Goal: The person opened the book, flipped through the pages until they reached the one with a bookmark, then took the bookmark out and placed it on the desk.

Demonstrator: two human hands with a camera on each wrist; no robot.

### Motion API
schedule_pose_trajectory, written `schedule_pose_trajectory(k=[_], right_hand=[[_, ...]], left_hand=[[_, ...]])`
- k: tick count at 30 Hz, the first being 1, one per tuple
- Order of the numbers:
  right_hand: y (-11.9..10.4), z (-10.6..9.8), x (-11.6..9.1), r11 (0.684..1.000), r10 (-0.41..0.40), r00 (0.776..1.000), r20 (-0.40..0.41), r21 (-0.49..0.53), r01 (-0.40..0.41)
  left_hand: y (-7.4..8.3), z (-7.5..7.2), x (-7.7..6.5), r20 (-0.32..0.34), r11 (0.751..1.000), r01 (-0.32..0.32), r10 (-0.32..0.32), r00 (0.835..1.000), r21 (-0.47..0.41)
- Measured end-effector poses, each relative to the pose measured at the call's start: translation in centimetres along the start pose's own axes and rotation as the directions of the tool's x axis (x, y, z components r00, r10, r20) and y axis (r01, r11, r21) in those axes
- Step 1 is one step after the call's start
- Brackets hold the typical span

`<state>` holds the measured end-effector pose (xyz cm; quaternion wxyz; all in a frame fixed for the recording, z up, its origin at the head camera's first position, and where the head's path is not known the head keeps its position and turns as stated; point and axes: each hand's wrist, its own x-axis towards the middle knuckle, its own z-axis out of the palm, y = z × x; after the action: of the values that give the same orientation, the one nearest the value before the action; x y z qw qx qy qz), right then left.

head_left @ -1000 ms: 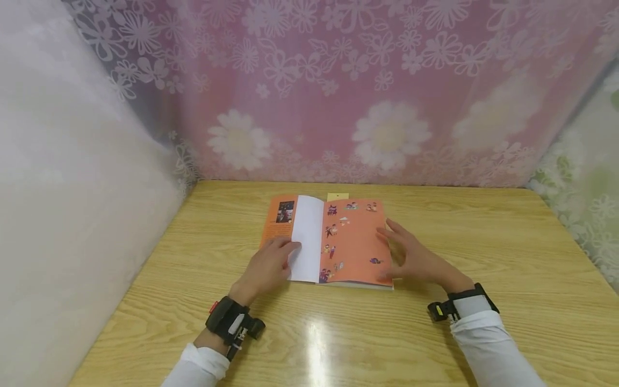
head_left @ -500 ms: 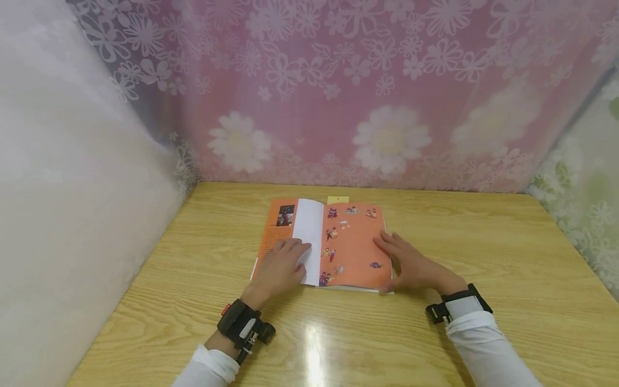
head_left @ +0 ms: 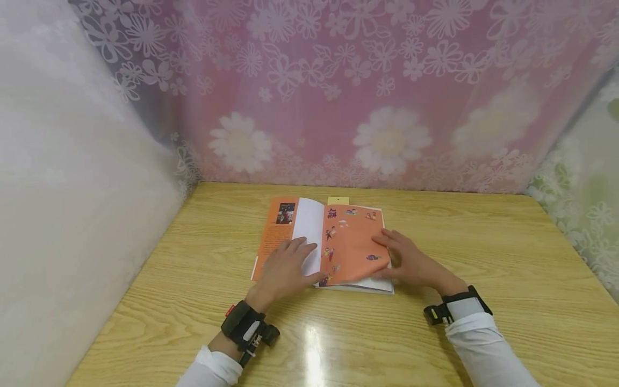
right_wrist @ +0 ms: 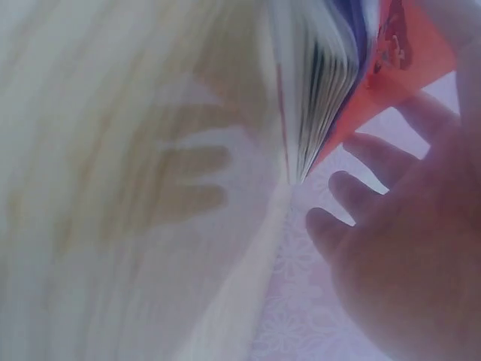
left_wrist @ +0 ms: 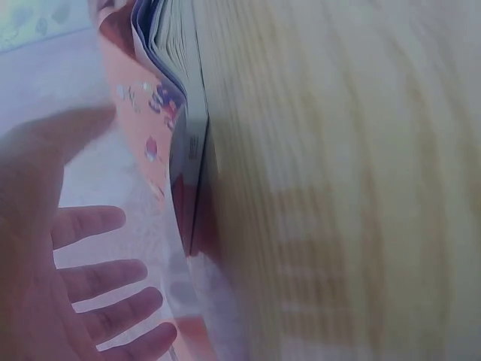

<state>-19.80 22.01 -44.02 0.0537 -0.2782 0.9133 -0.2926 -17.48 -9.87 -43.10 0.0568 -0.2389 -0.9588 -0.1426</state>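
Observation:
An open paperback book lies on the wooden table. Its right-hand orange page (head_left: 355,239), printed with small cartoon figures, bows upward at the lower right corner, baring white sheets beneath. My right hand (head_left: 415,263) holds that page by its outer edge, thumb at the lower corner and fingers further up; in the right wrist view the page block (right_wrist: 312,83) fans out beside it. Over the narrow white page (head_left: 309,217) on the left, my left hand (head_left: 286,271) is spread, its thumb reaching to the orange page near the fold. Left of it lies an orange cover flap (head_left: 278,234) with a photo.
A yellow tab (head_left: 338,200) sticks out behind the book's top edge. Past the table's (head_left: 217,226) back edge hangs a pink flowered curtain (head_left: 300,134). A pale sheet (head_left: 87,215) stands along the left side.
My left hand has moved right across the white page and its thumb has spread toward the fold. The orange page's lower right corner has come up at my right thumb.

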Motion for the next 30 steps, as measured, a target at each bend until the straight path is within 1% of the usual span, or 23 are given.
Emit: schedule_pose_trajectory(k=[5, 9, 12, 17, 24, 27, 30], right_hand=[[-0.8, -0.5, 0.3, 0.999, -0.040, 0.997, -0.067, 0.016, 0.042], [-1.3, -0.6, 0.6, 0.998, -0.058, 0.992, -0.113, 0.005, 0.059], [-1.7, -0.7, 0.6, 0.998, -0.052, 0.989, -0.140, 0.011, 0.054], [-2.5, -0.8, 0.6, 0.998, -0.031, 0.987, -0.160, 0.046, 0.039], [-3.2, -0.8, 0.9, 0.997, -0.036, 0.984, -0.175, 0.063, 0.048], [-3.4, -0.8, 0.8, 0.997, -0.011, 0.985, -0.174, 0.076, 0.024], [-3.3, -0.9, 0.7, 0.997, -0.004, 0.986, -0.169, 0.074, 0.016]], left_hand=[[0.8, 0.0, 0.1, 0.012, 1.000, 0.001, -0.002, 1.000, 0.024], [1.4, 0.0, 0.2, 0.013, 0.998, 0.035, -0.036, 0.999, 0.049], [1.9, 0.0, 0.3, 0.013, 0.997, 0.056, -0.056, 0.998, 0.053], [2.5, -0.1, 0.5, 0.005, 0.996, 0.079, -0.079, 0.997, 0.050], [2.4, 0.0, 0.2, -0.015, 0.995, 0.082, -0.081, 0.997, 0.060], [2.1, 0.0, -0.1, -0.025, 0.994, 0.097, -0.096, 0.995, 0.041], [1.6, 0.0, -0.5, -0.045, 0.994, 0.112, -0.111, 0.993, 0.006]])
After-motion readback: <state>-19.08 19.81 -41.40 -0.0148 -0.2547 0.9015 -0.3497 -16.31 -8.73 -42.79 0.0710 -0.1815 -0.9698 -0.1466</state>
